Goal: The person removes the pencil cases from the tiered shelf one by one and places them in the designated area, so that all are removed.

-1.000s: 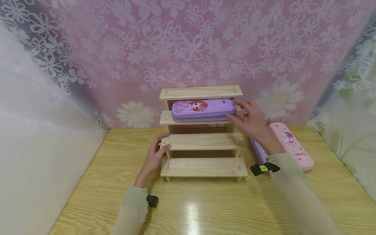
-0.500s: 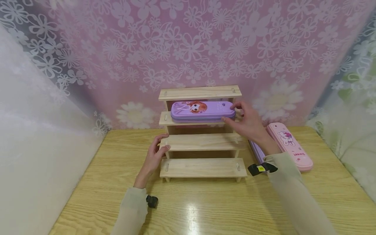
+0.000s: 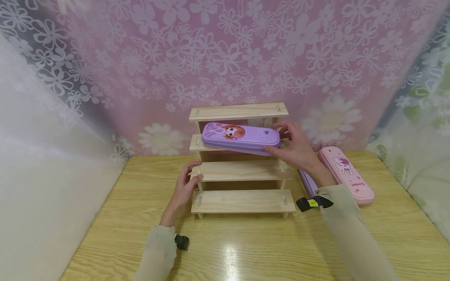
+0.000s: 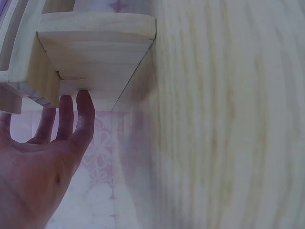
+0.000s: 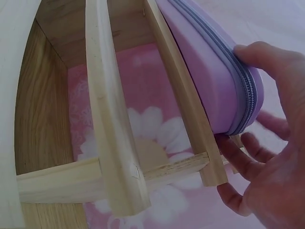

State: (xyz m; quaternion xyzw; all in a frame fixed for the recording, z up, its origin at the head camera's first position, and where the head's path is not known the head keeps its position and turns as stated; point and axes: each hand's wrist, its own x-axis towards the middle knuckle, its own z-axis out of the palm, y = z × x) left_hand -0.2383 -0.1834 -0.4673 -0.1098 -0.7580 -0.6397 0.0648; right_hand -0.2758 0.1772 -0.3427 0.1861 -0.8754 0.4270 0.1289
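Observation:
A purple pencil case (image 3: 242, 136) with a cartoon girl on its lid lies on the second shelf from the top of a stepped wooden rack (image 3: 242, 171). Its right end juts forward over the shelf's front edge. My right hand (image 3: 297, 146) grips that end, thumb at the front and fingers behind. In the right wrist view the thumb rests by the case's zipper (image 5: 245, 76). My left hand (image 3: 184, 183) holds the rack's left side at the third shelf, and its fingers reach under the wood in the left wrist view.
Right of the rack, a pink pencil case (image 3: 346, 175) with a rabbit print lies on the wooden table (image 3: 140, 249). Another purple pencil case (image 3: 306, 181) sits beside it, partly hidden by my right arm. A flowered curtain (image 3: 225, 58) hangs behind the rack.
The purple pencil case has turned, its right end coming forward off the shelf and its left end shifting slightly left. My right hand has moved with it; the left hand stays put.

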